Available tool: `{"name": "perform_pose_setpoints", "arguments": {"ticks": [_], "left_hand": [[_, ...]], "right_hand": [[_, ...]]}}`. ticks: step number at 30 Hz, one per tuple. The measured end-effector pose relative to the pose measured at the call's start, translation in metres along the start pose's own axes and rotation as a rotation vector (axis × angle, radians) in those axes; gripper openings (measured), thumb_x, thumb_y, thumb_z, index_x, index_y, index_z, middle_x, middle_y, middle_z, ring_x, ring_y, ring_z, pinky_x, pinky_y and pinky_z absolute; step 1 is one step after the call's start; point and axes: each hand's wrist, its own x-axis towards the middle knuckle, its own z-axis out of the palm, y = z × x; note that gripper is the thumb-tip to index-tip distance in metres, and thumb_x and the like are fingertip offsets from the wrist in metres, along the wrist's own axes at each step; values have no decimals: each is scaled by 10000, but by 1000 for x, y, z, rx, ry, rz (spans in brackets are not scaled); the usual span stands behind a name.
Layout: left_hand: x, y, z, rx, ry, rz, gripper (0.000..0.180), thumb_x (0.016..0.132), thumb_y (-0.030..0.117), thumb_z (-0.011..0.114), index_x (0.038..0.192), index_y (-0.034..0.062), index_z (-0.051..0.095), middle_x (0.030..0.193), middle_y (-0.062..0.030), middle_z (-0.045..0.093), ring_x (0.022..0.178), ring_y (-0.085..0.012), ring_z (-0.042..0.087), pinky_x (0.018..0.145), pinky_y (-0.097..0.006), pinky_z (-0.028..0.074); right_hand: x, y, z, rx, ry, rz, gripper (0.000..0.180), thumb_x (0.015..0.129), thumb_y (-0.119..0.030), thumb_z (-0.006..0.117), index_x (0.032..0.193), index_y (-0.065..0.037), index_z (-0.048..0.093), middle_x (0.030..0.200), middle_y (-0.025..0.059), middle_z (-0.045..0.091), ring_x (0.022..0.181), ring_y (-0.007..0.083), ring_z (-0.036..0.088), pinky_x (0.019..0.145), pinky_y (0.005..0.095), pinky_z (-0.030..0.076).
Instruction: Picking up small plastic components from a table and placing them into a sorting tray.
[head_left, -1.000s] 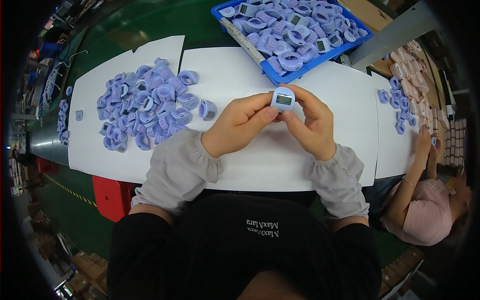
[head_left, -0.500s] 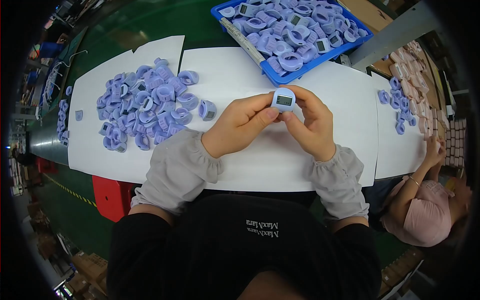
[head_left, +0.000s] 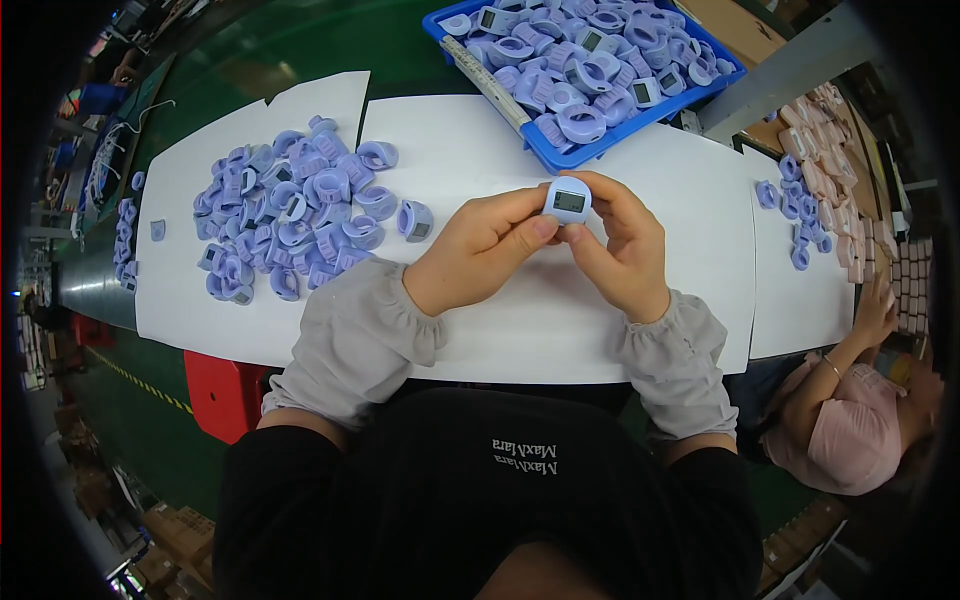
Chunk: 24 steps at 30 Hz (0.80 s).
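Between both hands I hold up a small light-blue digital finger counter [head_left: 568, 199], its grey display facing up. My left hand [head_left: 487, 245] pinches it from the left with thumb and forefinger. From the right, my right hand [head_left: 626, 240] grips it too, thumb below and forefinger curled behind its upper edge. To the left on the white sheet lies a loose heap of the same ring-shaped counters [head_left: 290, 215], lavender-blue, some with displays showing. One counter [head_left: 414, 221] rests at the heap's right side, close to my left wrist.
A blue bin [head_left: 560, 160] full of counters stands at the far side, beside a grey metal post [head_left: 775, 75]. On the right, a co-worker in a pink shirt [head_left: 850, 425] sits near more counters [head_left: 797, 205] and pale pink pieces [head_left: 815, 150]. A red stool [head_left: 222, 395] is lower left.
The digits on the held counter's display look different; my hands keep the same hold. At the right, the co-worker's hand has moved slightly.
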Motion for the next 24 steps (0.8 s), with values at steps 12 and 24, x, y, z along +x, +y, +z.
{"name": "perform_pose_setpoints", "arguments": {"ticks": [12, 24], "left_hand": [[0, 1, 0, 10, -1, 7, 369, 997, 193, 400, 1264, -52, 475, 1195, -133, 567, 1075, -187, 562, 942, -340, 473], [0, 0, -1, 19, -3, -10, 371, 998, 200, 403, 1263, -48, 480, 1188, -127, 572, 1069, -181, 565, 940, -333, 473]], "right_hand": [[-2, -3, -4, 29, -84, 69, 421, 830, -15, 610, 1227, 62, 492, 1175, 130, 563, 1101, 207, 533, 987, 345, 391], [-2, -2, -4, 22, -89, 56, 417, 839, -15, 606, 1232, 62, 490, 1166, 121, 566, 1091, 199, 538, 973, 335, 400]]}}
